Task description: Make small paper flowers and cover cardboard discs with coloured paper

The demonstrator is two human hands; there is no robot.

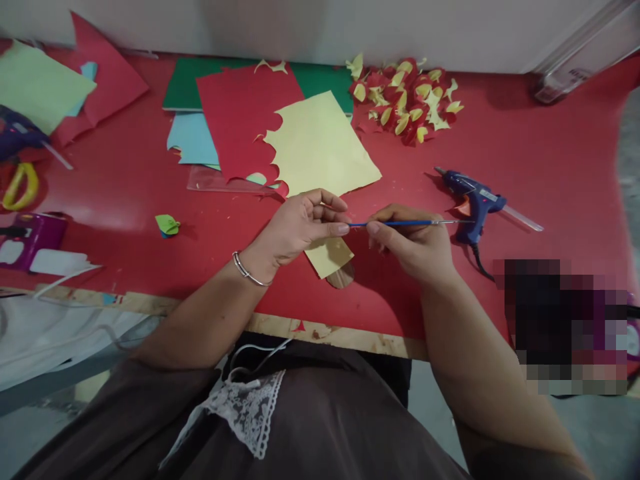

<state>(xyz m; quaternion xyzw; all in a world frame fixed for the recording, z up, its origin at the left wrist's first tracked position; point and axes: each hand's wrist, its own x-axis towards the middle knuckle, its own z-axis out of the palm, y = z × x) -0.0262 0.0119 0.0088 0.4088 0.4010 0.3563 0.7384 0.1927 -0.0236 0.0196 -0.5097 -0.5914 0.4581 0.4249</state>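
Glue gun (pixel 473 192) near right hand (pixel 423 247); yellow scrap (pixel 329 259) seemingly under left hand (pixel 305 228).

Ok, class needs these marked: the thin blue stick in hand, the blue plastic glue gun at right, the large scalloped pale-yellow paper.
Thin blue stick (pixel 400 223): head view, middle of its shaft.
Blue plastic glue gun (pixel 476 194): head view, its body.
Large pale-yellow paper (pixel 324 145): head view, its bare middle.

Head-worn view, forward and down
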